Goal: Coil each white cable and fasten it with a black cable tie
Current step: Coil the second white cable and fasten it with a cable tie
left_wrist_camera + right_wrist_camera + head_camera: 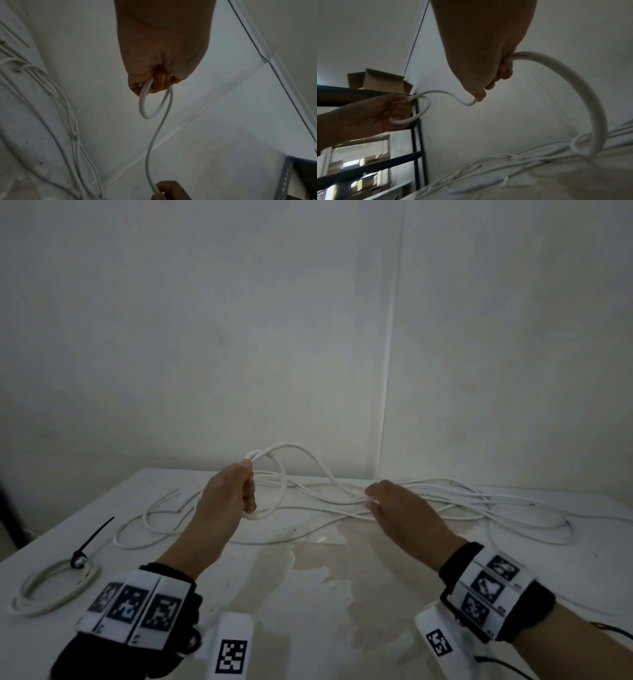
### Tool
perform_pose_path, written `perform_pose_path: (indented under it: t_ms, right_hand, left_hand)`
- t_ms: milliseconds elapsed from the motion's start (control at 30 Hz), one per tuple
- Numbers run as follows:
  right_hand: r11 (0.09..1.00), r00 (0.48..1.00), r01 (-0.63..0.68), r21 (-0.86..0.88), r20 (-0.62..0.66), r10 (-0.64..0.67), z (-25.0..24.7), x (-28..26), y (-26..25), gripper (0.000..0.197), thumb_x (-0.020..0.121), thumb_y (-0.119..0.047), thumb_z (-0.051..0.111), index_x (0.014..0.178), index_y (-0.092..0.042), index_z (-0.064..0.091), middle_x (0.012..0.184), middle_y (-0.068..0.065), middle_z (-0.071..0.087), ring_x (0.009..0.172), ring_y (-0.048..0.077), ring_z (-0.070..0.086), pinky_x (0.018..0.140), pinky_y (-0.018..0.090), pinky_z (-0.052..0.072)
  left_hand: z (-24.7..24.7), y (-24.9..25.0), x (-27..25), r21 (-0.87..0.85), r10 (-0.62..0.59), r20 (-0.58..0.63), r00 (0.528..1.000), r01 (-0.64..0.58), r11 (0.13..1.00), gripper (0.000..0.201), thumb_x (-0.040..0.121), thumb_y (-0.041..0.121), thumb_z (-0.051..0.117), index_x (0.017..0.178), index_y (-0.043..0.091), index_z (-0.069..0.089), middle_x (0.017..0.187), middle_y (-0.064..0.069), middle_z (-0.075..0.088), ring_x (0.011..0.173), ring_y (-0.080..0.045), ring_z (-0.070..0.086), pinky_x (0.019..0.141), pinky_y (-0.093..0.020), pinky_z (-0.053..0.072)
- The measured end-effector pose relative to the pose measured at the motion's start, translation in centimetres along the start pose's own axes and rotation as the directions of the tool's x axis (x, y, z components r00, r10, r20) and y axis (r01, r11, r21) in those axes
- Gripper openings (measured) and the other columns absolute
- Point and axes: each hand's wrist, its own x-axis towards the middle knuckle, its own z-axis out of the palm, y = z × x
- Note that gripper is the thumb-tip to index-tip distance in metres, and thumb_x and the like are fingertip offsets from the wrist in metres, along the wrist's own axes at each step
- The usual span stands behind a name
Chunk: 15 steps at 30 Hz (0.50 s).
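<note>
My left hand (247, 491) is raised above the table and grips a small loop of white cable (274, 474); the left wrist view shows that loop (149, 106) hanging from my curled fingers. The same cable runs right to my right hand (374, 501), whose fingers curl round it (501, 70) just above a tangle of loose white cables (462, 501) on the table. At the left edge lies a coiled white cable (54, 585) fastened with a black cable tie (89, 541).
The white table (342, 594) is stained in the middle and meets a pale wall behind. A white conduit (388, 371) runs down the wall. A dark shelf rack (418, 135) with a cardboard box (380, 81) stands to the left.
</note>
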Motion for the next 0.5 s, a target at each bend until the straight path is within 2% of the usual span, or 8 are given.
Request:
perform_pose_path:
  t_ms: [67,133,167,233,300,367,400,500]
  right_hand:
    - [0.987,0.992,0.129,-0.096,0.006,-0.129,0.7,-0.4,-1.5,0.005,0.074,-0.014,0.062,0.076,-0.011,0.058,0.063,0.003,0.059,0.048,0.02,0.059,0.035,0.02,0.041]
    - [0.962,0.971,0.239,-0.128,0.05,-0.235,1.4,-1.0,-3.1,0.041,0.057,-0.015,0.082,0.079,-0.018,0.047,0.06,-0.003,0.056,0.043,0.013,0.054,0.034,0.017,0.031]
    - [0.955,0.964,0.265,-0.134,0.068,-0.258,1.4,-1.1,-4.0,0.051,0.053,-0.017,0.085,0.08,-0.019,0.042,0.06,-0.005,0.055,0.042,0.011,0.052,0.034,0.017,0.028]
    - [0.918,0.93,0.366,-0.15,0.026,-0.366,1.4,-1.3,-5.5,0.055,0.054,-0.018,0.086,0.082,-0.019,0.038,0.062,-0.005,0.054,0.043,0.011,0.051,0.034,0.019,0.024]
    - [0.872,0.882,0.459,-0.172,-0.033,-0.471,1.3,-1.3,-6.7,0.044,0.064,-0.017,0.078,0.085,-0.018,0.039,0.064,-0.005,0.054,0.044,0.011,0.049,0.037,0.02,0.017]
    - [0.847,0.856,0.498,-0.184,-0.052,-0.515,0.9,-1.1,-7.7,0.017,0.08,-0.016,0.055,0.085,-0.018,0.038,0.064,-0.006,0.054,0.045,0.011,0.048,0.04,0.02,0.014]
    - [0.842,0.848,0.51,-0.175,-0.062,-0.526,0.7,-0.9,-8.1,0.006,0.083,-0.017,0.044,0.086,-0.018,0.039,0.065,-0.006,0.054,0.046,0.011,0.047,0.04,0.02,0.014]
    - [0.84,0.84,0.529,-0.117,-0.064,-0.538,0.2,-0.5,-8.6,0.007,0.082,-0.014,0.036,0.086,-0.019,0.039,0.067,-0.005,0.056,0.048,0.011,0.047,0.039,0.019,0.017]
  left_hand:
    - [0.0,0.0,0.0,0.059,0.028,-0.013,1.0,-0.027,0.998,0.037,0.098,0.018,0.037,0.061,0.014,0.039,0.042,0.013,0.037,0.038,-0.002,0.032,0.053,-0.026,0.028]
    - [0.3,0.1,-0.1,0.114,0.061,-0.029,0.998,-0.057,0.992,0.037,0.099,0.019,0.035,0.062,0.013,0.038,0.05,0.006,0.037,0.042,-0.004,0.033,0.053,-0.025,0.029]
    - [0.5,0.1,-0.2,0.132,0.076,-0.034,0.997,-0.071,0.989,0.037,0.099,0.019,0.035,0.063,0.013,0.037,0.054,0.003,0.035,0.046,-0.007,0.033,0.053,-0.025,0.029]
    - [1.0,0.1,-0.3,0.154,0.097,-0.03,0.995,-0.092,0.984,0.037,0.1,0.02,0.034,0.063,0.014,0.036,0.058,0.0,0.033,0.053,-0.012,0.031,0.055,-0.027,0.028]
    - [1.4,0.0,-0.5,0.175,0.105,-0.016,0.994,-0.101,0.979,0.037,0.1,0.021,0.033,0.064,0.014,0.035,0.059,0.0,0.033,0.055,-0.014,0.031,0.057,-0.029,0.028]
    - [2.0,-0.1,-0.8,0.196,0.112,0.007,0.994,-0.111,0.974,0.037,0.1,0.023,0.033,0.064,0.015,0.035,0.059,0.0,0.033,0.056,-0.013,0.032,0.058,-0.028,0.029]
    - [2.2,-0.2,-1.0,0.207,0.111,0.019,0.994,-0.113,0.972,0.036,0.1,0.024,0.032,0.064,0.015,0.034,0.06,0.0,0.034,0.057,-0.013,0.032,0.057,-0.026,0.03]
    - [2.8,-0.6,-1.6,0.237,0.101,0.059,0.993,-0.113,0.965,0.035,0.099,0.024,0.031,0.066,0.015,0.034,0.062,0.0,0.035,0.057,-0.01,0.034,0.053,-0.016,0.034]
